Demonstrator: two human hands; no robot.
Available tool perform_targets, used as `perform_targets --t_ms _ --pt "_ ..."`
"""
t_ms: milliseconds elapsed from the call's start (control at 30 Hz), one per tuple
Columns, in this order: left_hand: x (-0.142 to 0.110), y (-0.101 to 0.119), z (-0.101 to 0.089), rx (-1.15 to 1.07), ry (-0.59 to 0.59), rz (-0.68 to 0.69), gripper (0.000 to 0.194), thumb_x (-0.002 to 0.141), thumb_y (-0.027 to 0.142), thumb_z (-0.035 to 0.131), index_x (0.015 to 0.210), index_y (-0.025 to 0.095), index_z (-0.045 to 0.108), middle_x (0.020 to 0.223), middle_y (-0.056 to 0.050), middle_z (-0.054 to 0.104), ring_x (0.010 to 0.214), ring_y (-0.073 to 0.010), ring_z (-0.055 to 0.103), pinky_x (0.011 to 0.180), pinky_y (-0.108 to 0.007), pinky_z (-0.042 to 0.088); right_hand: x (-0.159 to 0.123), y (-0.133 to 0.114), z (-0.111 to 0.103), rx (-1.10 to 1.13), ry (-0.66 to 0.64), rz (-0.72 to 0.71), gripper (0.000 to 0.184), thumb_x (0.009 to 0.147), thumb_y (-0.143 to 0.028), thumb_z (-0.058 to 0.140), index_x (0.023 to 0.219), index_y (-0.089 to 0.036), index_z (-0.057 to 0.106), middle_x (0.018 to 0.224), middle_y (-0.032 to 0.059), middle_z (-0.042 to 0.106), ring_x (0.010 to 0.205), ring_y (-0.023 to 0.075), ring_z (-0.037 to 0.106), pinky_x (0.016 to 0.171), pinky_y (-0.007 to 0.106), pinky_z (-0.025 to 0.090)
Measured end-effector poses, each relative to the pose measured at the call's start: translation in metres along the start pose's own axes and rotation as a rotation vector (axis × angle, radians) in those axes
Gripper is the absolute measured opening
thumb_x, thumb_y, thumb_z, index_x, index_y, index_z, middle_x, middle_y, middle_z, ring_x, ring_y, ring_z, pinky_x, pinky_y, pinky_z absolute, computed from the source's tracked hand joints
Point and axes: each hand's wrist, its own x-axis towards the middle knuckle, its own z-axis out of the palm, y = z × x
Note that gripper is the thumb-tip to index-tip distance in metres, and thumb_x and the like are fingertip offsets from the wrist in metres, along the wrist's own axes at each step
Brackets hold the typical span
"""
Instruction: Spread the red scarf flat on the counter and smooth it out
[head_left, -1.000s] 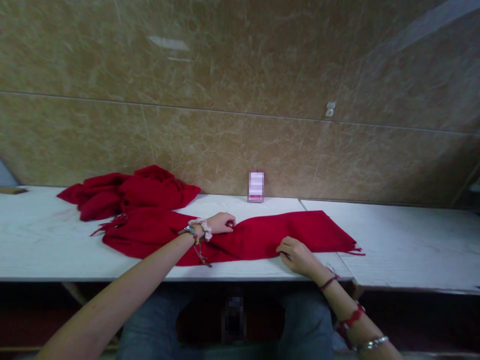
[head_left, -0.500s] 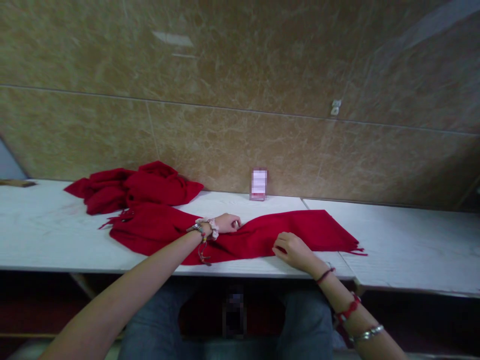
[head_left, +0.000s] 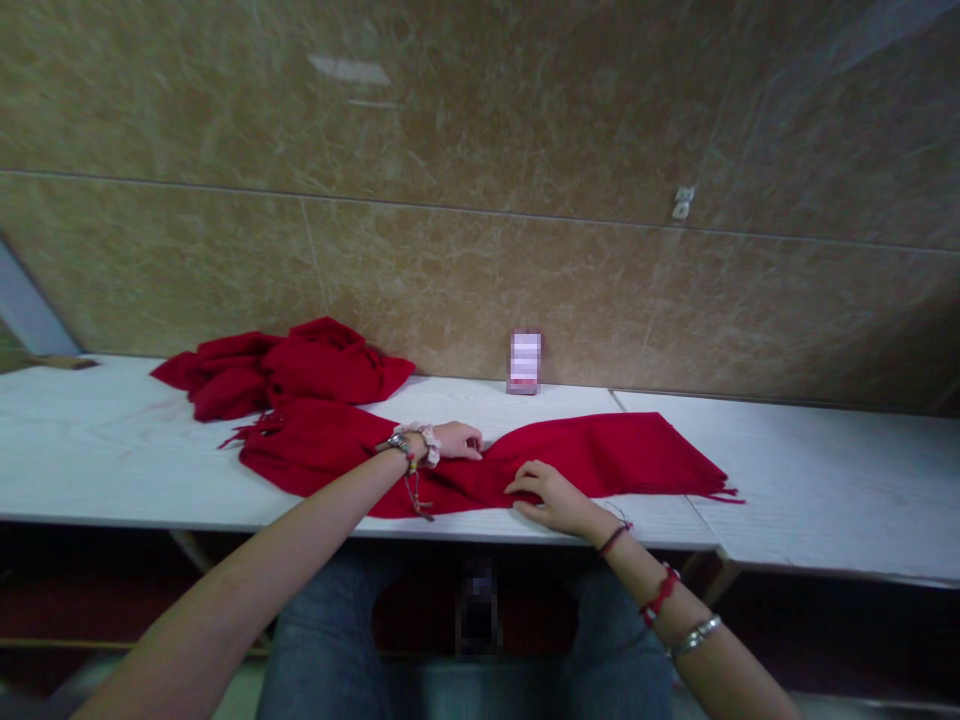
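A long red fringed scarf (head_left: pixel 607 455), folded lengthwise, lies along the white table (head_left: pixel 825 480) in front of me. My left hand (head_left: pixel 457 441) is at the scarf's far edge, its fingers curled down and closed on a gathered bit of cloth; the fingertips are partly hidden. Over the near edge rests my right hand (head_left: pixel 556 498), with fingers bent and the thumb apart from them, touching the cloth. Between my hands the scarf narrows and creases. Fringe shows at its left and right ends.
A crumpled heap of red cloth (head_left: pixel 300 370) lies at the back left, by the marbled wall (head_left: pixel 465 270). A small blurred box (head_left: pixel 524 362) stands against the wall. A brown strip (head_left: pixel 64 361) sits at the far left. The table's front edge is close to my legs.
My right hand has slid left along the scarf's near edge, closer to my left hand, and its thumb has parted from the fingers. My left hand stays at the far edge.
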Motion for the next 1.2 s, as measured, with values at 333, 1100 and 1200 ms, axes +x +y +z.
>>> perform_targets --t_ms 333,1100,1200 --pt "0.014 -0.001 0.000 0.155 0.172 -0.192 0.015 0.078 0.015 0.045 0.083 0.014 0.059 0.085 -0.006 0.064 0.079 -0.0154 0.057 0.071 -0.023 0.040 0.012 -0.003 -0.004 -0.054 -0.086 -0.036 0.012 0.079 -0.024 0.054 0.089 -0.018 0.059 0.089 0.0042 0.056 0.086 0.0161 0.049 0.080 0.030 0.039" --pt "0.011 -0.028 0.012 0.163 0.388 -0.079 0.033 0.083 0.030 0.047 0.112 0.016 0.053 0.112 -0.010 0.050 0.103 -0.0194 0.048 0.090 -0.031 0.038 0.011 -0.002 -0.006 -0.050 -0.095 0.005 0.014 0.079 -0.025 0.054 0.090 -0.018 0.059 0.091 0.0051 0.056 0.089 0.0168 0.049 0.081 0.031 0.039" --pt "-0.020 -0.030 0.012 0.166 0.403 0.137 0.031 0.083 0.030 0.047 0.111 0.018 0.054 0.116 -0.009 0.048 0.110 -0.0188 0.043 0.097 -0.031 0.032 0.021 -0.002 -0.009 -0.036 -0.138 -0.017 0.014 0.082 -0.027 0.051 0.086 -0.018 0.061 0.083 0.0039 0.058 0.080 0.0145 0.051 0.075 0.027 0.041"
